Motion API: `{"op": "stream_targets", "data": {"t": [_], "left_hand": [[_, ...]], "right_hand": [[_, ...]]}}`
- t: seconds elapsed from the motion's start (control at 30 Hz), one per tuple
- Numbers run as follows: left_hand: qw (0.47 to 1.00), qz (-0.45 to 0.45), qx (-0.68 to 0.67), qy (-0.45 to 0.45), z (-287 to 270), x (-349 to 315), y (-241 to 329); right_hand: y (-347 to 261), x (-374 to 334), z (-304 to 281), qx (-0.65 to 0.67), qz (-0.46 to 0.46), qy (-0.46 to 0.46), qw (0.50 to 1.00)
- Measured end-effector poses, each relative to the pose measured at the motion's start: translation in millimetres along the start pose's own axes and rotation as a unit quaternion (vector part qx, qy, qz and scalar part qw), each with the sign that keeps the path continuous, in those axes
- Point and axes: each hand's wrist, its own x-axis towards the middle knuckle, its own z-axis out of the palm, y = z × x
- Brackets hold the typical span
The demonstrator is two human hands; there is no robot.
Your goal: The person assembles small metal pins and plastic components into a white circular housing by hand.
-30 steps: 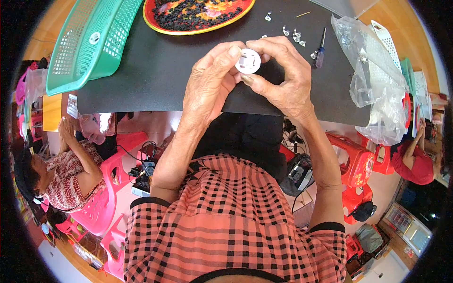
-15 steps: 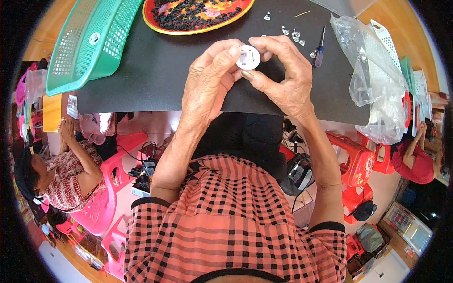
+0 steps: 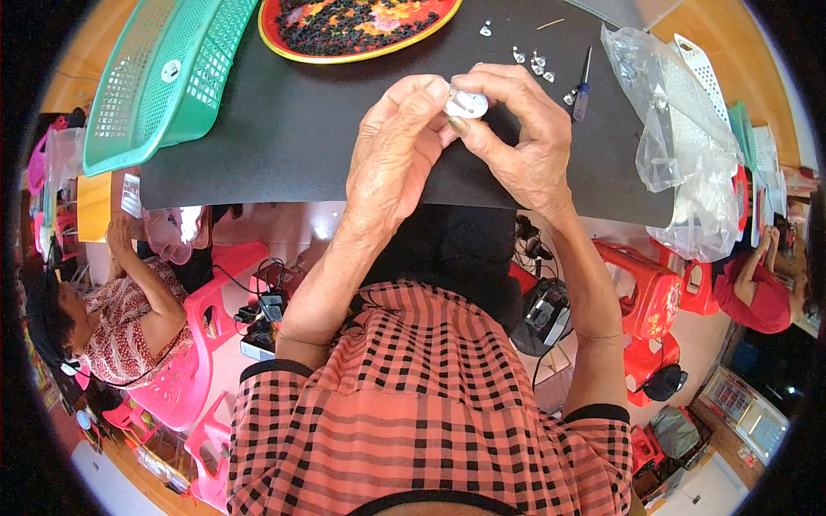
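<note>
A small round white plastic piece [image 3: 469, 105] with a slotted recess is held up over the dark table between both hands. My left hand [image 3: 397, 129] pinches its left edge with thumb and forefinger. On the other side, my right hand [image 3: 522, 129] has thumb and fingers closed on its right edge. Past my right hand lie several small clear plastic pieces [image 3: 539, 64] and a screwdriver [image 3: 584, 86] with a dark handle.
A green perforated basket [image 3: 211, 112] stands at the table's left. Behind my hands a red patterned tray [image 3: 284, 47] holds many small black pieces. Clear plastic bags [image 3: 680, 155] hang over the right edge. One person [image 3: 129, 318] sits at left, another [image 3: 753, 292] at right.
The round white piece has tilted, its face now more foreshortened, and shifted slightly to the right. My left hand has moved a little rightward with it.
</note>
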Motion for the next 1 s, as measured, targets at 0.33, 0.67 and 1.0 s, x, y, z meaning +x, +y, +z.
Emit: {"op": "stream_targets", "data": {"t": [0.33, 0.67, 1.0], "left_hand": [[0.999, 0.001, 0.033, 0.016, 5.6, -1.1, 4.8], [0.990, 0.080, 0.116, 0.020, 6.7, -2.9, 1.1], [0.998, -0.003, 0.057, 0.038, -4.0, -3.1, 7.4]], "right_hand": [[-5.4, 2.1, -1.8, 0.012, 0.032, -0.015, 0.999], [-6.5, 0.1, -1.3, 0.017, 0.043, -0.020, 0.999], [1.8, -1.2, -1.1, 0.047, 0.019, -0.029, 0.998]]}}
